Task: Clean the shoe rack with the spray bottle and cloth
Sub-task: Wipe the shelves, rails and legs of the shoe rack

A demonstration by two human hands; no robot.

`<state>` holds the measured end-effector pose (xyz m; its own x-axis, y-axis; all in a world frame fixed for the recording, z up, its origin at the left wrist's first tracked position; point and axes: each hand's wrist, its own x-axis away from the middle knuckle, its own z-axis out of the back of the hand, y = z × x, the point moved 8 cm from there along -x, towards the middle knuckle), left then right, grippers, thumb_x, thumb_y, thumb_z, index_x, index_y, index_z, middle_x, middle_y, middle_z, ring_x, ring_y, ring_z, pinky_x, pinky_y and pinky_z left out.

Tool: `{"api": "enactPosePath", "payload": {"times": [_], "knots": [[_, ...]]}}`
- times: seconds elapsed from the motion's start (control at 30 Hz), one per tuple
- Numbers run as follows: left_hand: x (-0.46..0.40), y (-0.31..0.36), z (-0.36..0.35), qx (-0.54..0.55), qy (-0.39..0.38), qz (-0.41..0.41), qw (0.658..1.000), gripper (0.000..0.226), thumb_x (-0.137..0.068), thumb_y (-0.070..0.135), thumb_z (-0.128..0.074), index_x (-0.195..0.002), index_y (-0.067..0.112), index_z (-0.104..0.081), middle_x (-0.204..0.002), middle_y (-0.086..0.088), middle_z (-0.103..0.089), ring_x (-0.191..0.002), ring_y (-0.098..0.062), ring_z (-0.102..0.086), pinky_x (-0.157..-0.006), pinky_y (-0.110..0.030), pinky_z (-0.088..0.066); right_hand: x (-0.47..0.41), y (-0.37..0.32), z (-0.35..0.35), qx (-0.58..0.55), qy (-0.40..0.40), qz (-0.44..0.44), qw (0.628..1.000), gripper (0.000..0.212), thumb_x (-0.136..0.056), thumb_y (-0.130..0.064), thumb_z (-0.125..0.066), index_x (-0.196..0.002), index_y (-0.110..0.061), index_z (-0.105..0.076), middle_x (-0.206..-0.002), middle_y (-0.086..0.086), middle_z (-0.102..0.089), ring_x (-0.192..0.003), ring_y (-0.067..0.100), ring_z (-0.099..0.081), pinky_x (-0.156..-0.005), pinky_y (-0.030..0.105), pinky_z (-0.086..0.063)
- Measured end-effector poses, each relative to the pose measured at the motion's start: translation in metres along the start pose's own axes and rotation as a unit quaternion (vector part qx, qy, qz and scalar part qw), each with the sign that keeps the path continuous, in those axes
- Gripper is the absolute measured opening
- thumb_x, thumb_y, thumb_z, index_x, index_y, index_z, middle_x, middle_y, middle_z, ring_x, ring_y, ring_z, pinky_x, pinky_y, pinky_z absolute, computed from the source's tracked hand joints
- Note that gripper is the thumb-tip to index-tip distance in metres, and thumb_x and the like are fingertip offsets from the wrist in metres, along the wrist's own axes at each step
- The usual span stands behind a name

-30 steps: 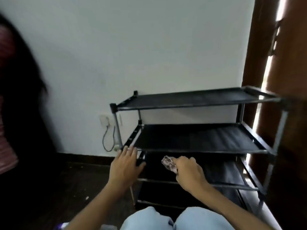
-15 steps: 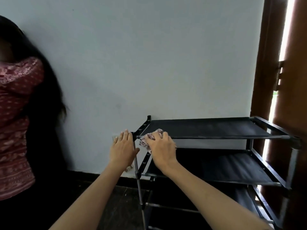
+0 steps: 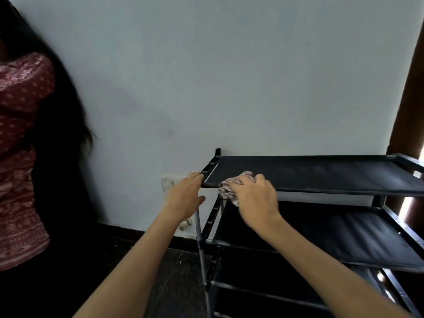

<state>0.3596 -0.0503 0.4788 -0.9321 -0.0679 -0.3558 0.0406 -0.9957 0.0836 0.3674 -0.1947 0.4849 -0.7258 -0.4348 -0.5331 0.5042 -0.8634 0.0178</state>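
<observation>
Black shoe rack point(image 3: 321, 173), shelves bare; right hand point(image 3: 254, 198) grip bunching patterned cloth point(image 3: 227, 188) on top shelf's front edge; left hand point(image 3: 185, 196) fingers straight, touching rack corner

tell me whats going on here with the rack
A person is wiping down a black shoe rack that stands against a white wall. Their right hand grips a crumpled patterned cloth at the front left corner of the top shelf, while the left hand rests with straight fingers on the rack's left corner, apparently steadying it. No spray bottle is in view. Another person in a red patterned top stands at the left edge.
</observation>
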Motion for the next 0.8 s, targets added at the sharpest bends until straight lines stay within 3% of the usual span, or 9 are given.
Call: {"api": "enactPosePath", "payload": {"times": [0.07,0.13,0.3,0.43,0.53,0.63,0.7,0.8], "knots": [[-0.004,-0.005,0.008,0.029,0.006,0.007,1.000,0.045,-0.088,0.012,-0.056,-0.131,0.015,-0.047,-0.132,-0.005,-0.054,-0.119,-0.026,-0.051,-0.094,-0.037,-0.042,0.010,0.012,0.003,0.002,0.010,0.006,1.000,0.038,-0.091,-0.025,-0.049,-0.129,-0.028,-0.051,-0.131,-0.004,-0.051,-0.106,0.026,-0.044,-0.089,0.033,-0.039],[-0.010,-0.009,0.015,0.049,0.016,0.022,0.998,0.040,-0.086,0.004,-0.054,-0.124,0.016,-0.054,-0.119,-0.006,-0.063,-0.109,-0.029,-0.055,-0.090,-0.040,-0.044,0.009,0.010,0.002,0.004,0.015,0.016,1.000,0.036,-0.092,-0.026,-0.047,-0.127,-0.028,-0.052,-0.129,-0.005,-0.051,-0.107,0.026,-0.043,-0.089,0.033,-0.039],[-0.019,-0.012,0.019,0.081,0.030,0.039,0.996,0.042,-0.081,0.000,-0.060,-0.120,0.017,-0.060,-0.119,-0.003,-0.066,-0.115,-0.025,-0.056,-0.093,-0.034,-0.042,-0.024,-0.036,-0.007,-0.001,-0.007,0.050,0.999,0.035,-0.088,-0.030,-0.057,-0.122,-0.025,-0.058,-0.124,-0.002,-0.054,-0.113,0.027,-0.042,-0.090,0.036,-0.036],[-0.017,-0.012,0.023,0.077,0.051,0.023,0.995,0.039,-0.078,0.004,-0.058,-0.115,0.016,-0.064,-0.110,-0.005,-0.069,-0.107,-0.028,-0.060,-0.082,-0.033,-0.043,-0.051,-0.070,-0.014,0.002,-0.035,0.056,0.998,0.031,-0.088,-0.022,-0.056,-0.119,-0.018,-0.058,-0.119,0.001,-0.056,-0.113,0.029,-0.045,-0.089,0.036,-0.036],[-0.018,-0.009,0.023,0.082,0.061,0.019,0.995,0.031,-0.080,0.008,-0.061,-0.110,0.014,-0.066,-0.106,-0.006,-0.070,-0.103,-0.028,-0.061,-0.082,-0.033,-0.045,-0.051,-0.051,-0.012,-0.010,-0.051,0.039,0.998,0.030,-0.087,-0.028,-0.060,-0.116,-0.020,-0.060,-0.116,0.001,-0.058,-0.109,0.028,-0.048,-0.086,0.037,-0.041],[-0.023,-0.008,0.019,0.050,0.044,0.032,0.997,0.035,-0.081,-0.003,-0.055,-0.109,0.014,-0.065,-0.107,-0.007,-0.069,-0.104,-0.029,-0.060,-0.085,-0.037,-0.045,-0.036,-0.012,-0.005,-0.015,-0.076,0.028,0.997,0.026,-0.086,-0.033,-0.060,-0.112,-0.029,-0.060,-0.113,-0.004,-0.058,-0.105,0.025,-0.051,-0.080,0.034,-0.043],[-0.025,-0.009,0.018,0.047,0.042,0.035,0.997,0.039,-0.080,-0.006,-0.053,-0.111,0.016,-0.065,-0.109,-0.006,-0.069,-0.105,-0.029,-0.059,-0.087,-0.037,-0.045,-0.025,0.021,0.003,-0.021,-0.099,0.006,0.995,0.021,-0.087,-0.032,-0.055,-0.108,-0.035,-0.060,-0.112,-0.007,-0.059,-0.104,0.024,-0.052,-0.075,0.031,-0.042],[-0.025,-0.011,0.018,0.054,0.043,0.032,0.997,0.040,-0.080,-0.006,-0.054,-0.112,0.017,-0.065,-0.110,-0.004,-0.069,-0.108,-0.027,-0.058,-0.088,-0.034,-0.042,-0.009,0.049,0.014,-0.027,-0.120,-0.022,0.992,0.031,-0.085,-0.026,-0.056,-0.112,-0.041,-0.059,-0.111,-0.011,-0.059,-0.103,0.022,-0.051,-0.071,0.031,-0.042]]}}
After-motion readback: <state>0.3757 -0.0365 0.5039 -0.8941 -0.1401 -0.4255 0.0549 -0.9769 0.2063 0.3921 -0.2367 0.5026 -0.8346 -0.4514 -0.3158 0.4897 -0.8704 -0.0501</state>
